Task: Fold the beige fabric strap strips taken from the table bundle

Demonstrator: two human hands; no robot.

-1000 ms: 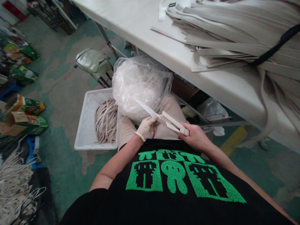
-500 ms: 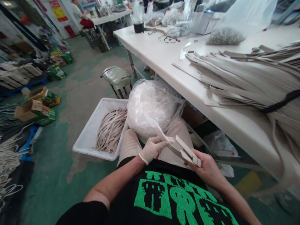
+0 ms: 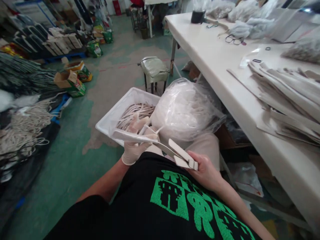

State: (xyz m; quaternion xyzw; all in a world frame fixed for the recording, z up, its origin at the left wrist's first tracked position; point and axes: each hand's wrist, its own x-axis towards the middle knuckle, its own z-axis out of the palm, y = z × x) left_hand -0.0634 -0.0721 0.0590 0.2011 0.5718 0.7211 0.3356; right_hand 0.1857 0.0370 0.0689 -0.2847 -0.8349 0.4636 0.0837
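Observation:
Across my lap runs a pale beige strap (image 3: 166, 149), folded over at its right end with a small loop around the fold. My right hand (image 3: 206, 170), bare, is closed on that folded end. My left hand (image 3: 132, 152), in a thin whitish glove, holds the strap's other stretch, some fingers raised above it. A thin white strip crosses near those fingers; what it belongs to is unclear. Just beyond the left hand, a white plastic bin (image 3: 106, 123) holds many narrow beige strips (image 3: 136, 111). A large clear bag (image 3: 185, 110) of pale material rests against my knees.
At right stands a long white table (image 3: 210, 56) bearing a pile of beige straps (image 3: 295, 96), eyeglasses (image 3: 233, 40) and plastic bags. A padded stool (image 3: 154, 70) is ahead. On the floor at left are cartons (image 3: 70, 81) and heaps of cord (image 3: 30, 123).
My left hand has moved left along the strap toward the bin, and its fingers have spread more. My right hand still grips the folded end. The view has turned left.

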